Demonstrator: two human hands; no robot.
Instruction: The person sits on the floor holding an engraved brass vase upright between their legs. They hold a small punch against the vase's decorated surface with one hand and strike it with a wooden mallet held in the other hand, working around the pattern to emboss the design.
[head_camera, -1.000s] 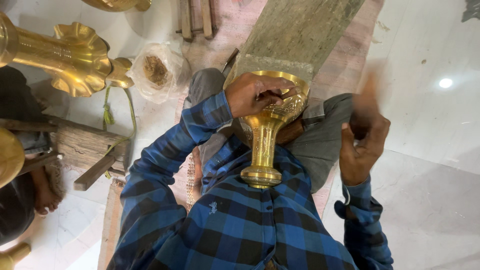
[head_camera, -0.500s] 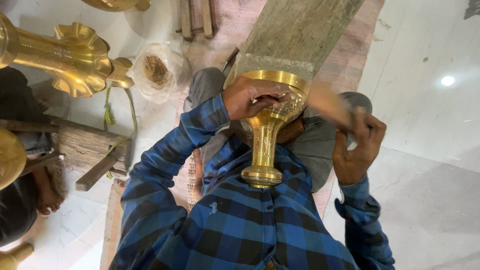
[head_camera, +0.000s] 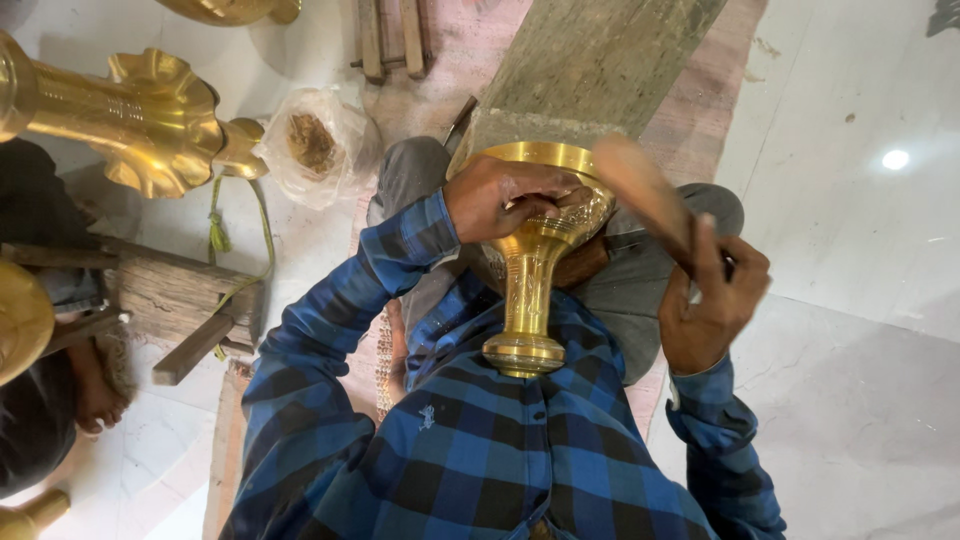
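Even, fairly bright light is falling from overhead; a lamp's reflection (head_camera: 895, 159) is glaring on the pale floor (head_camera: 850, 400) at three o'clock. The wooden mallet (head_camera: 640, 190) is smearing with motion blur. Edges are perhaps bowing slightly. Shadows are staying soft.

**Brass goblet braced against the chest, wooden stick raised beside it**

The left hand (head_camera: 505, 195) clasps the bowl of a brass goblet-shaped piece (head_camera: 530, 270), fingers curled over its engraved rim. The piece is tilted, its round foot pressed against the blue checked shirt (head_camera: 480, 440) and its bowl resting against a grey stone block (head_camera: 590, 70). The right hand (head_camera: 712, 300) grips a wooden stick (head_camera: 640, 190), blurred, whose rounded end lies just beside the bowl's rim. On the white floor (head_camera: 850, 330) to the left lie a large fluted brass fitting (head_camera: 140, 120), a clear plastic bag of brown material (head_camera: 310, 145), a green cord (head_camera: 225, 230) and a weathered wooden block (head_camera: 175, 295).
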